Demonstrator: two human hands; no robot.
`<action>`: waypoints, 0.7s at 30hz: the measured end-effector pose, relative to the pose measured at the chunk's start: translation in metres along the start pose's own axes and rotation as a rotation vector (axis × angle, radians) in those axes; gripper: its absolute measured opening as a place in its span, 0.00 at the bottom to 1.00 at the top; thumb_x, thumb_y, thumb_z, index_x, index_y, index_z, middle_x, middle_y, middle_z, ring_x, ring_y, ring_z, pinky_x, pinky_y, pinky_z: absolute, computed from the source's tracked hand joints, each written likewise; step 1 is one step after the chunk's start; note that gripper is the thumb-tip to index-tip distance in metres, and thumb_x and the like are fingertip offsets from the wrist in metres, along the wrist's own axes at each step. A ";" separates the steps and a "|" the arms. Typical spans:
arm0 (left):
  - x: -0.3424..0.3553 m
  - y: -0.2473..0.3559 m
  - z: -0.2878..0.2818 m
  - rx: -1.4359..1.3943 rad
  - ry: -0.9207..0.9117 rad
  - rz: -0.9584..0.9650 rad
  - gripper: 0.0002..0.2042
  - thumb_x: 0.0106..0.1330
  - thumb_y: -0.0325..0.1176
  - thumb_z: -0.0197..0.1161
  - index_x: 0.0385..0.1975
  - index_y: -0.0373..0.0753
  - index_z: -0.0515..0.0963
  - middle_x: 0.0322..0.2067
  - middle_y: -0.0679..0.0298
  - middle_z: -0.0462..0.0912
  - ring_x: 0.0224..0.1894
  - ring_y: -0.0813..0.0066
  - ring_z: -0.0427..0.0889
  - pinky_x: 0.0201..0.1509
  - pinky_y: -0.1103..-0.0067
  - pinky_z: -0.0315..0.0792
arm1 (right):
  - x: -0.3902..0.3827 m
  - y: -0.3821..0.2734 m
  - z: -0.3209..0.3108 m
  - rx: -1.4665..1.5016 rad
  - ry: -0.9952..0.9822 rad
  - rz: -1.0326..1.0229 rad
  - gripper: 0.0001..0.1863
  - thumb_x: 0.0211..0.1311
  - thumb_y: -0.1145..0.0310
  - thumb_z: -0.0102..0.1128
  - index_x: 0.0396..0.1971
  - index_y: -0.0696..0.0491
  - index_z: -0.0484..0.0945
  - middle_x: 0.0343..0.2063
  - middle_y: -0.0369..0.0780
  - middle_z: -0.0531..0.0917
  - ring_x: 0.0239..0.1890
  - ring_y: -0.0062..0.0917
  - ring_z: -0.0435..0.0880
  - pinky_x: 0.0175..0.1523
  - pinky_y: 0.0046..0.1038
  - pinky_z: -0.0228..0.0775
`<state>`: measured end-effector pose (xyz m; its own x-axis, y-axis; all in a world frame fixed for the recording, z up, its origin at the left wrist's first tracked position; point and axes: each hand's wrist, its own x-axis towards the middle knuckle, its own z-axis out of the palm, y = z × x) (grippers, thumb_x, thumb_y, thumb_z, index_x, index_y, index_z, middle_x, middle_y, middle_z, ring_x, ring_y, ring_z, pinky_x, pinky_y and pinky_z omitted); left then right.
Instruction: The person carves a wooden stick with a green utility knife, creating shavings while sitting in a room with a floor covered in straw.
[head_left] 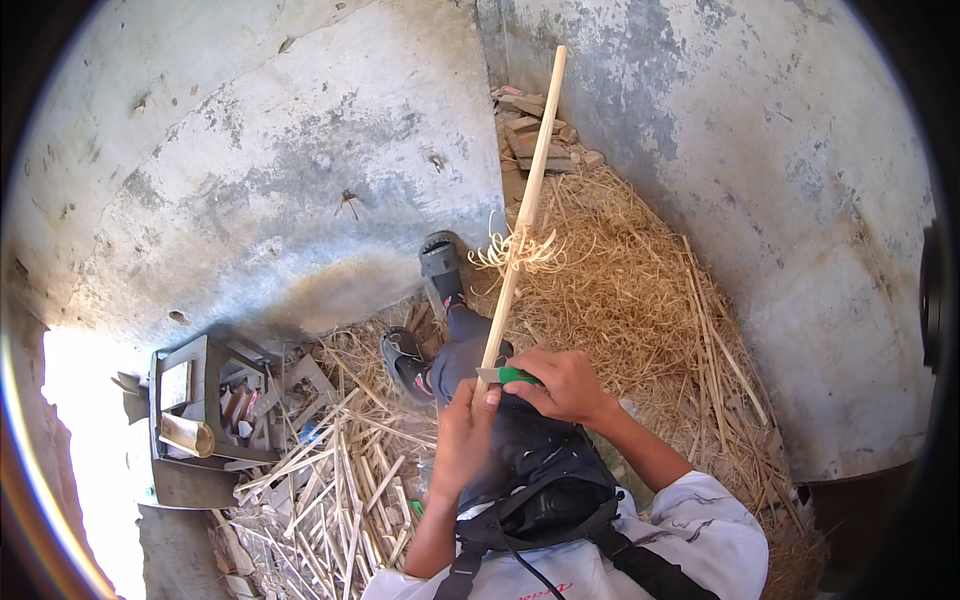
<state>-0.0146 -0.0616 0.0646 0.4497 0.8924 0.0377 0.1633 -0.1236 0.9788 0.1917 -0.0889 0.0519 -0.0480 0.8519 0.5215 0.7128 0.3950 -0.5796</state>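
A long pale stick of wood or bamboo (541, 160) slants up and away from my lap toward the far corner. Around its middle stands a ring of thin curled shavings (517, 250), still attached. My left hand (465, 435) is closed around the stick's near end. In my right hand (568, 385) is a knife (515, 375) with a green handle, its short blade lying across the stick just above my left fingers. Part of the knife's handle is hidden by my right fingers.
Straw-like shavings (620, 280) heap on the floor ahead and right, with bricks (530, 130) behind them in the corner. Split sticks (350, 490) lie at lower left beside a dark box-like frame (205, 480) holding odds and ends. Worn walls (330, 150) rise close on both sides.
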 end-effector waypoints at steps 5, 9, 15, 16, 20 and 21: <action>-0.002 -0.004 -0.001 0.072 0.015 0.010 0.10 0.85 0.36 0.57 0.46 0.34 0.77 0.26 0.78 0.68 0.28 0.91 0.63 0.29 0.85 0.58 | -0.001 -0.005 -0.002 -0.057 -0.025 -0.036 0.15 0.67 0.53 0.73 0.42 0.49 0.89 0.34 0.38 0.91 0.30 0.35 0.90 0.33 0.35 0.81; -0.003 0.000 0.000 0.039 0.037 0.010 0.10 0.85 0.36 0.57 0.46 0.34 0.79 0.25 0.78 0.69 0.28 0.92 0.63 0.29 0.84 0.57 | 0.002 -0.008 -0.002 -0.080 0.018 -0.053 0.15 0.66 0.52 0.73 0.42 0.48 0.89 0.30 0.36 0.90 0.26 0.33 0.89 0.30 0.34 0.79; -0.002 -0.001 0.000 0.075 0.063 -0.014 0.11 0.85 0.35 0.56 0.44 0.35 0.80 0.26 0.78 0.70 0.29 0.91 0.63 0.30 0.84 0.57 | 0.002 -0.011 0.002 -0.134 0.067 -0.059 0.14 0.66 0.51 0.73 0.41 0.45 0.90 0.26 0.34 0.88 0.24 0.31 0.87 0.27 0.34 0.76; -0.002 0.000 0.000 0.068 0.066 0.000 0.11 0.85 0.36 0.56 0.44 0.35 0.80 0.26 0.78 0.70 0.29 0.91 0.63 0.30 0.84 0.57 | 0.002 -0.010 0.002 -0.143 0.068 -0.064 0.14 0.65 0.51 0.73 0.41 0.45 0.90 0.26 0.33 0.87 0.23 0.31 0.87 0.27 0.33 0.76; -0.002 0.002 0.000 0.076 0.059 0.011 0.12 0.86 0.36 0.55 0.43 0.35 0.80 0.27 0.77 0.71 0.30 0.90 0.64 0.32 0.83 0.59 | 0.002 -0.007 0.002 -0.170 0.077 -0.074 0.15 0.65 0.50 0.73 0.41 0.45 0.90 0.26 0.33 0.88 0.23 0.30 0.87 0.27 0.32 0.76; -0.002 0.003 0.000 0.080 0.059 0.015 0.12 0.86 0.37 0.55 0.42 0.35 0.80 0.26 0.77 0.71 0.29 0.90 0.64 0.32 0.83 0.59 | 0.002 -0.006 0.002 -0.167 0.101 -0.077 0.15 0.65 0.49 0.73 0.40 0.44 0.89 0.24 0.33 0.86 0.22 0.30 0.86 0.27 0.33 0.75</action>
<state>-0.0151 -0.0634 0.0672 0.4004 0.9140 0.0659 0.2276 -0.1688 0.9590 0.1856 -0.0889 0.0550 -0.0426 0.7792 0.6253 0.8161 0.3882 -0.4282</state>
